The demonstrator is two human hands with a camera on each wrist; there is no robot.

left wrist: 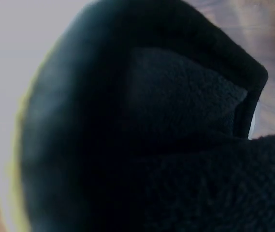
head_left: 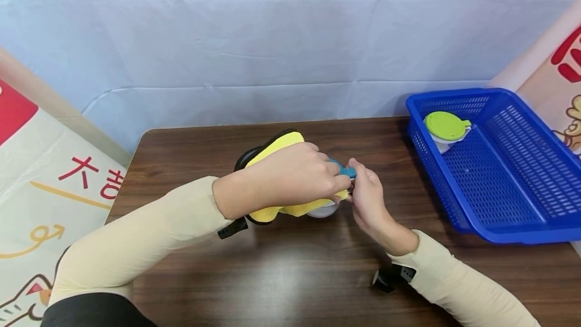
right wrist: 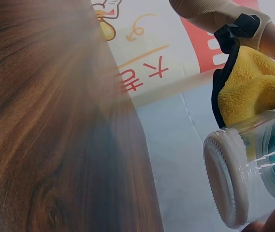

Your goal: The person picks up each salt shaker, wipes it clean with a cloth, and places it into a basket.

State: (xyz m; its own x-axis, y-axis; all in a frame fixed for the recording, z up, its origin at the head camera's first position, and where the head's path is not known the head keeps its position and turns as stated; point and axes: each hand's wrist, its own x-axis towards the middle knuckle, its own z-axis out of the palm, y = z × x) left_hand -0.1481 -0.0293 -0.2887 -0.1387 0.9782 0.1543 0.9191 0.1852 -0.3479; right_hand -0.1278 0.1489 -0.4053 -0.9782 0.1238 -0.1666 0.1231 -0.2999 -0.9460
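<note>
Over the table, my left hand (head_left: 301, 175) holds a yellow cloth (head_left: 290, 140) with black edging, its fingers curled over the cloth at a clear glass jar (head_left: 323, 211). My right hand (head_left: 369, 193) grips the jar from the right, thumb up by a blue part (head_left: 348, 171) at its top. From the right wrist view the glass jar (right wrist: 229, 176) lies tilted, its thick ribbed base turned to the camera, and teal shows through the wall. The cloth (right wrist: 253, 87) hangs behind it. Dark cloth (left wrist: 176, 96) fills most of the left wrist view.
A blue plastic basket (head_left: 476, 226) stands on the right of the brown wooden table (head_left: 281, 276). Inside its near-left corner sits a small clear container with a green lid (head_left: 445, 125). A pale sheet (head_left: 272, 39) hangs behind the table, with printed cloths at both sides.
</note>
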